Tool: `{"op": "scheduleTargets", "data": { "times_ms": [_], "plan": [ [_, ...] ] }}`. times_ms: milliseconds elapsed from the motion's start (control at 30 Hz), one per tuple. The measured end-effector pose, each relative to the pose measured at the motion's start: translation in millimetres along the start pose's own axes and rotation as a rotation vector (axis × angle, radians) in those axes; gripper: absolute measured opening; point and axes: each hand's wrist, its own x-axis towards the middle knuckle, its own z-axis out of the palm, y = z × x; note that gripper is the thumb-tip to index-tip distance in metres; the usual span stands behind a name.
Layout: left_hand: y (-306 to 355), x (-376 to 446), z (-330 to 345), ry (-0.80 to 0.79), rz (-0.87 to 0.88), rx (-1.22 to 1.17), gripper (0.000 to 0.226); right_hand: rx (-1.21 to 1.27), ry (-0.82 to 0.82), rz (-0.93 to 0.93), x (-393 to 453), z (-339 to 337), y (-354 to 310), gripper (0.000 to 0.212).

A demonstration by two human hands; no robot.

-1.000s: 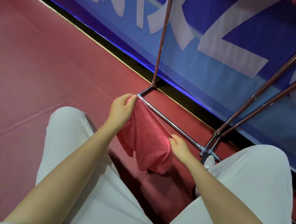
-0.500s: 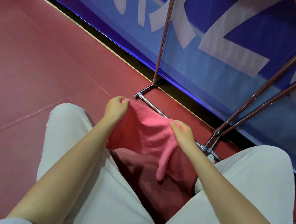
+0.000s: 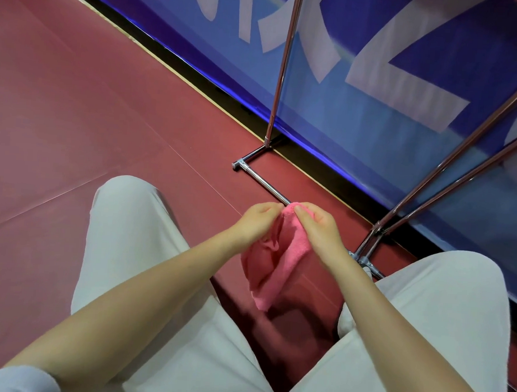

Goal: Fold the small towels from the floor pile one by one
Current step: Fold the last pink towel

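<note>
Both hands met at the centre of the frame. Left hand [image 3: 257, 223] and right hand [image 3: 315, 229] each pinched the top edge of the pink towel [image 3: 272, 266], thumbs and fingertips closed on the cloth almost touching one another, so that the two upper corners came together and the towel hung doubled lengthwise in the air between the person's pale-trousered knees [image 3: 134, 218]. Held this high, the cloth fell free of the red floor [image 3: 75, 109], which likely let the halves line up by their own weight. Behind the hands, a chrome rack base [image 3: 261, 178] ran toward the blue banner [image 3: 379, 82] at upper right. No floor pile showed.
</note>
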Motion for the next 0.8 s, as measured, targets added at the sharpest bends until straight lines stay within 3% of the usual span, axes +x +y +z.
{"op": "scheduleTargets", "data": {
  "times_ms": [133, 300, 567, 800],
  "plan": [
    [-0.3, 0.8, 4.1, -0.029, -0.022, -0.05, 0.042, -0.021, 0.047, -0.018, 2.0, -5.7, 0.8, 0.022],
    [7.9, 3.4, -5.8, -0.018, -0.01, -0.127, 0.021, -0.186, 0.005, -0.059, 6.5, -9.4, 12.2, 0.009],
    [16.6, 10.2, -30.4, 0.214, 0.073, -0.369, 0.022, -0.389, -0.147, -0.027, 1.5, 4.7, 38.0, 0.023],
    [27.1, 11.5, -56.8, 0.403, 0.094, -0.538, 0.02, -0.525, -0.222, 0.156, -2.4, 2.2, 67.0, 0.026]
  ]
}}
